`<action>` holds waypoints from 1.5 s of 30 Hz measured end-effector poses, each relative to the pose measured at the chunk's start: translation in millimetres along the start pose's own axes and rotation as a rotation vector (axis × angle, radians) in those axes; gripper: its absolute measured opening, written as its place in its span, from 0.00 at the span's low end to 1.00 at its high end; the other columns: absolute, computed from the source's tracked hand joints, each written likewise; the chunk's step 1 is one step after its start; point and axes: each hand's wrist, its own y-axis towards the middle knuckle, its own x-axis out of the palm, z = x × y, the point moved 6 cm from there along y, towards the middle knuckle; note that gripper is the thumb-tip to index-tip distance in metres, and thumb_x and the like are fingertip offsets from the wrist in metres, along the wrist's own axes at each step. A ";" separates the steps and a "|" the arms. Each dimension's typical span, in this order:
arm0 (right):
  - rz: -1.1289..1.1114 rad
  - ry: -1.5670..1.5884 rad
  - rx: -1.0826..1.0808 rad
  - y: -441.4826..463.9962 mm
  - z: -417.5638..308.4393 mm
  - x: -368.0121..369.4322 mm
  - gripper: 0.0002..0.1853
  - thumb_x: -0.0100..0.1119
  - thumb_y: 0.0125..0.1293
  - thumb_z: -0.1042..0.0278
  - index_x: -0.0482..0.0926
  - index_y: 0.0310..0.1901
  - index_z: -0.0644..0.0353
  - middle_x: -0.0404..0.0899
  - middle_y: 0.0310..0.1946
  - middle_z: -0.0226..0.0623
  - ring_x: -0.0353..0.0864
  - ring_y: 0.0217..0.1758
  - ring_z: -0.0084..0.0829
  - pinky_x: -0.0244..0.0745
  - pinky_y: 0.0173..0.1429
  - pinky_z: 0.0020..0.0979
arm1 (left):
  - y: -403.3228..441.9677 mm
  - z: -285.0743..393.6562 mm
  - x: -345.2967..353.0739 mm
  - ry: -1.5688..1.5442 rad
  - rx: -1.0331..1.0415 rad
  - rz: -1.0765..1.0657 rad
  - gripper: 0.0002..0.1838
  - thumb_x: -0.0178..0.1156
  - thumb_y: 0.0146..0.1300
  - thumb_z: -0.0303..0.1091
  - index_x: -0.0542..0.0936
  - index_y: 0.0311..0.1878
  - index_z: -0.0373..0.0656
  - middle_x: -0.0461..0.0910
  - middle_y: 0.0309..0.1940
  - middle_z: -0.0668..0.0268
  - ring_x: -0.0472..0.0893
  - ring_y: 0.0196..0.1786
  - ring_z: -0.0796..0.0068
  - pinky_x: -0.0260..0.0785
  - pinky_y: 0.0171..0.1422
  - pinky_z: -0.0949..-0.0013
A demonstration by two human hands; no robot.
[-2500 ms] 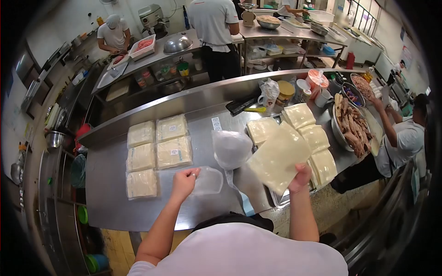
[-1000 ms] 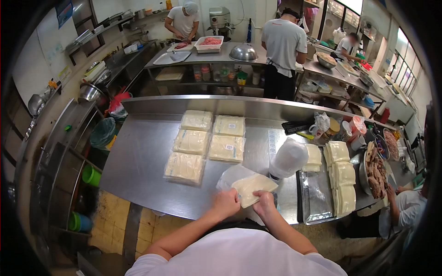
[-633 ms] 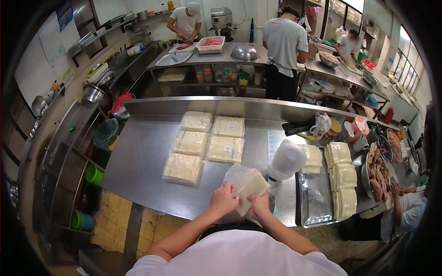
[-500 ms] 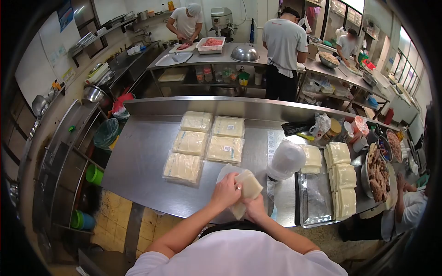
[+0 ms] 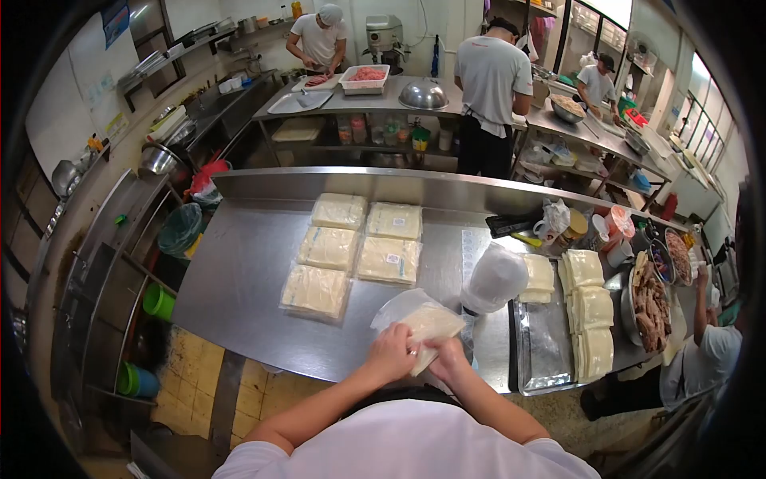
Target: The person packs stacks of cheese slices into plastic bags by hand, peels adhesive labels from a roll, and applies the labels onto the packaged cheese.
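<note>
Pale cream, flat and pliable: a stack of sheets (image 5: 432, 322) is held at the near edge of the steel tabletop (image 5: 239, 279), with a clear bag (image 5: 390, 306) against its left side. Whether the stack is inside the bag cannot be determined. Left hand (image 5: 389, 354): fingers curled closed over bag and stack. Right hand (image 5: 449, 360): closed on the stack's near right part; thumb position unclear.

Hazards, as judged: the film looks slick and the stack limp, so an uneven pinch could let the layers slip or crease. A hard pull against a corner could split the bag. The hold lies close to the edge, so a lost grip could mean a fall to the floor. The uncovered sheet piles (image 5: 592, 310) along the metal tray (image 5: 544, 343) are exposed to contact from the meat bowl (image 5: 629, 312) just beside them.

Markings: the two right-hand packets (image 5: 386, 267) each bear a small white printed label (image 5: 393, 259); a strip of labels (image 5: 468, 247) lies flat beside the bulky translucent plastic bundle (image 5: 496, 278). Blue print shows on some packets. No brand or wording is legible.
</note>
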 end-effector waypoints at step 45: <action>0.177 -0.148 0.100 56.7 66.6 -43.6 0.24 0.57 0.72 0.57 0.69 0.60 0.67 0.79 0.52 0.50 0.82 0.54 0.49 0.81 0.55 0.47 | 12.2 8.1 35.3 -0.181 0.077 -0.157 0.14 0.64 0.65 0.34 0.81 0.52 0.39 0.84 0.43 0.51 0.84 0.44 0.47 0.76 0.48 0.49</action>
